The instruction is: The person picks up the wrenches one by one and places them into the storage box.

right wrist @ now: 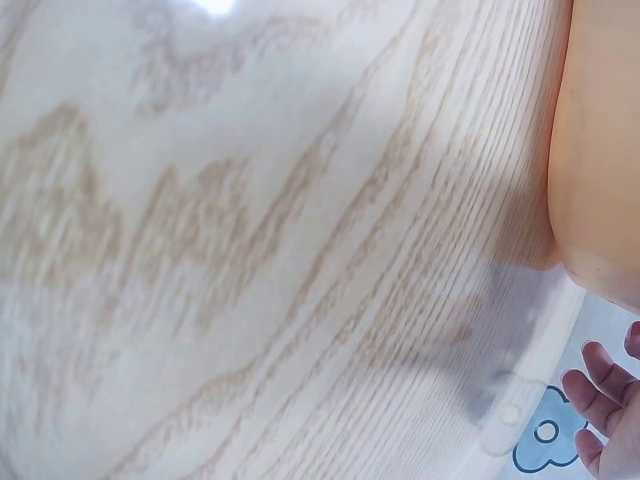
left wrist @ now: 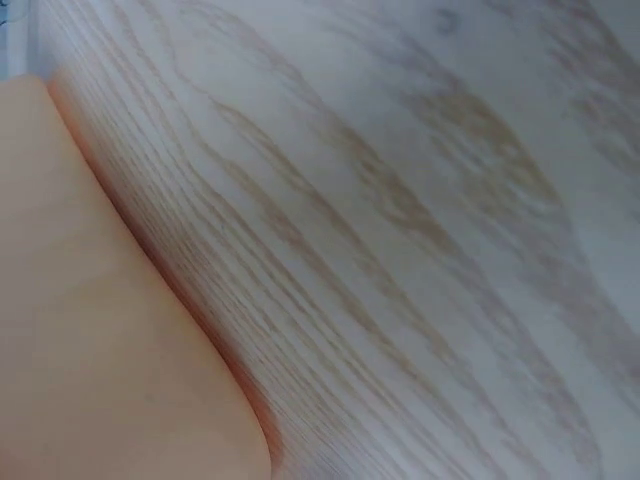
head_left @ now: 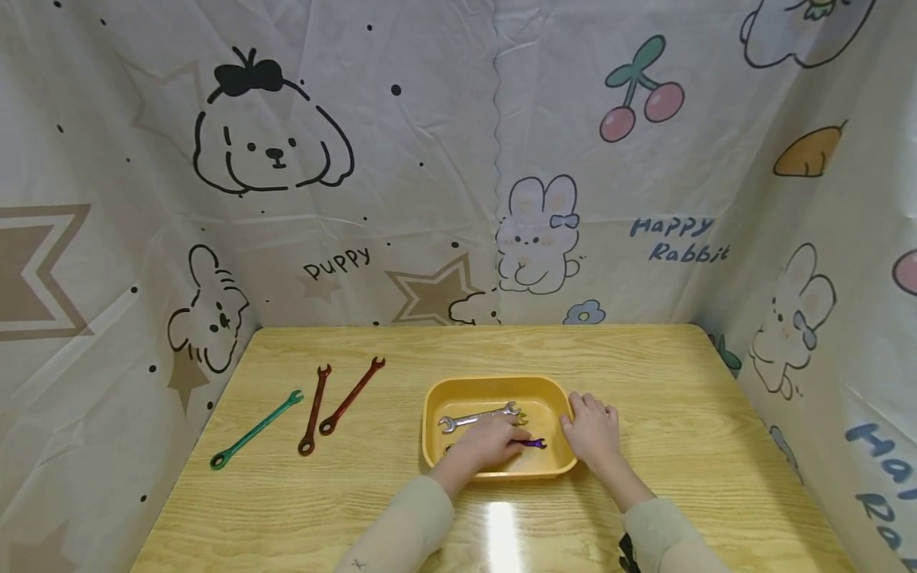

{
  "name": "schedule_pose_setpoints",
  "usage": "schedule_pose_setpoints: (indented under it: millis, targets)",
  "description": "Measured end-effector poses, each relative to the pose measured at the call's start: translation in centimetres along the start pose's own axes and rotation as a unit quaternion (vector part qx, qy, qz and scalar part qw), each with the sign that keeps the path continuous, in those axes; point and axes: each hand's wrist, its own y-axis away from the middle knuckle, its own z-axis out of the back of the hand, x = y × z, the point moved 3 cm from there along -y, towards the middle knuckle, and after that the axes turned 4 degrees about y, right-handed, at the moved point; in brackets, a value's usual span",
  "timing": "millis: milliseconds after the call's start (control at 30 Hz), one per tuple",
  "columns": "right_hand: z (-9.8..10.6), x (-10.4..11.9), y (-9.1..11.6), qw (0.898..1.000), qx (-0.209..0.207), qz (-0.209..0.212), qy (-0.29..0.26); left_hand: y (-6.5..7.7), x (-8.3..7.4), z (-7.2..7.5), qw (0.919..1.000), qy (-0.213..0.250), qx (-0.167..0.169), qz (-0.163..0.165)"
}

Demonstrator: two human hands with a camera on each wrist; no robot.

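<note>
A yellow tray stands on the table with several wrenches in it. My left hand reaches in over its near-left side, its bent fingers round a purple wrench whose open end sticks out to the right. Just behind the hand lies a silver open-ended wrench. A yellow-green wrench end shows beside it, the rest hidden. My right hand grips the tray's right rim. In the right wrist view, right-hand fingers show beyond the tray wall. The left wrist view has only tray wall and tabletop.
Left of the tray, a green wrench, a dark red wrench and another red wrench lie apart on the wooden table. Printed cloth hangs behind the table and along both sides.
</note>
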Motion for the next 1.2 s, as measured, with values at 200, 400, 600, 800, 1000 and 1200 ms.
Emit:
schedule_pose_setpoints:
  millis: [200,400,600,800,1000,1200]
  targets:
    - [0.0,-0.1,0.0,1.000,-0.005,0.000,0.002,0.9,0.2,0.8,0.9998,-0.002,-0.021,0.001]
    - [-0.2,-0.2,-0.2,1.000,-0.008,-0.003,0.003,1.6,0.7,1.3,0.9990,0.012,-0.026,0.033]
    - [-0.2,-0.2,-0.3,1.000,-0.006,-0.003,0.002,2.3,1.0,2.2,0.9970,0.029,-0.049,0.052]
    - [-0.1,-0.1,-0.2,1.000,0.000,-0.005,0.002,3.0,1.7,2.8,0.9957,0.031,-0.068,0.054]
    - [-0.1,-0.1,-0.2,1.000,0.006,-0.006,-0.001,3.7,2.6,3.5,0.9923,0.023,-0.111,0.050]
    - [-0.2,-0.1,-0.2,1.000,0.008,-0.007,-0.002,4.5,3.6,3.9,0.9831,0.006,-0.181,0.031]
